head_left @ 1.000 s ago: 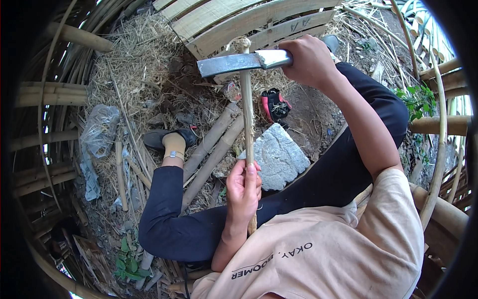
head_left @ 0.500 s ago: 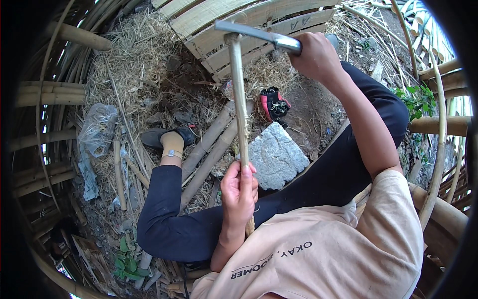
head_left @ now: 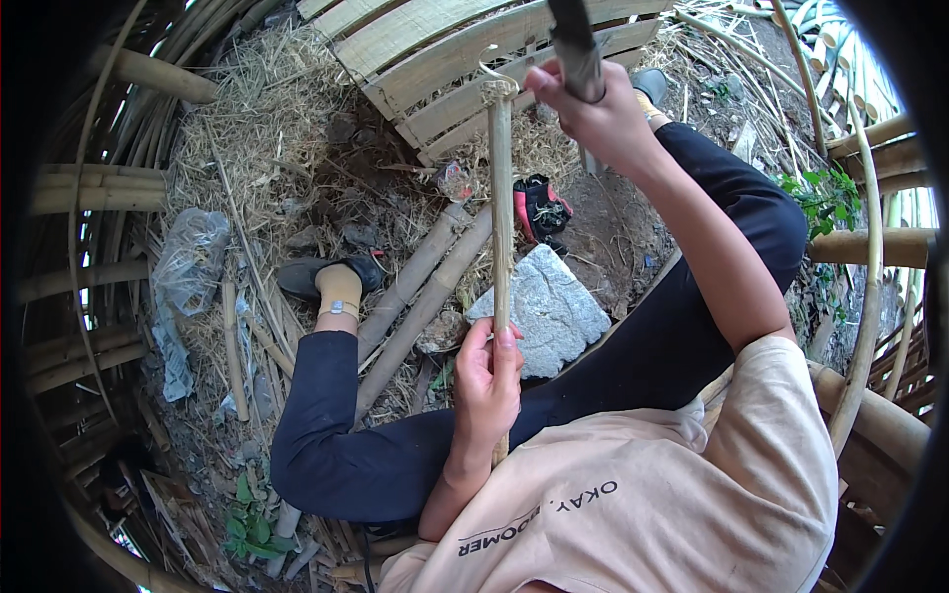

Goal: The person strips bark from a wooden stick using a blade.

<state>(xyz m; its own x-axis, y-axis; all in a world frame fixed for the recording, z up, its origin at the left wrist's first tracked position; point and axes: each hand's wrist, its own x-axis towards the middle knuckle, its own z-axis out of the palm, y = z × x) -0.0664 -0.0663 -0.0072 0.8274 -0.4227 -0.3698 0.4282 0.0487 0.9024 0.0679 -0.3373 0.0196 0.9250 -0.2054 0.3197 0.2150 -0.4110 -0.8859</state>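
My left hand is closed around the lower part of a pale wooden stick, its thumb lying along the shaft. The stick stands nearly upright in the picture, its lower end near my shirt. At its top the wood is frayed, and a thin curled shaving clings there. Gripped in my right hand is a machete with a grey metal blade, raised just right of the stick's top and apart from it. The blade's far end runs out of the picture at the top edge.
A flat grey stone lies behind the stick. Two bamboo poles rest on the straw-strewn ground to its left. Farther off are a red-and-black object and a slatted wooden panel. A clear plastic bag lies at left.
The machete has come off the stick's top and swung up and to the right, its blade now pointing away. The stick has shifted slightly right, and a curled shaving shows at its top.
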